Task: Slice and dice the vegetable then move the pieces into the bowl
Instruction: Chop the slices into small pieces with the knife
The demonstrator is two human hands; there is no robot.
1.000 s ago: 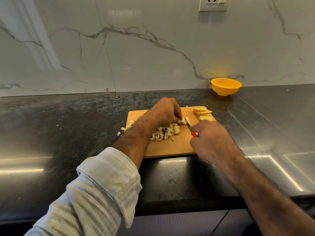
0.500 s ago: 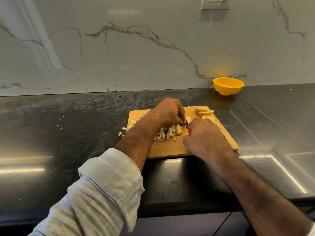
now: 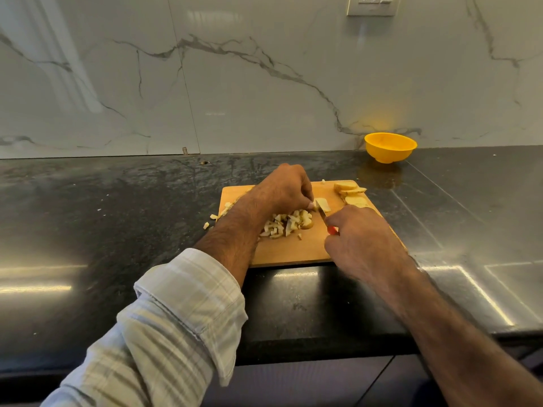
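Note:
A wooden cutting board lies on the black counter. On it my left hand pinches a pale potato slice with curled fingertips. My right hand grips a knife with a red handle; its blade rests against the slice. A heap of diced potato lies just below my left hand. Several uncut slices sit at the board's far right corner. The yellow bowl stands apart, behind the board by the wall.
A few diced bits lie off the board's left edge on the counter. A marble wall with a socket rises behind. The counter's front edge runs below the board.
My right hand has drawn the knife back toward me and to the right, showing the red handle again. My left hand still holds the same slice in place.

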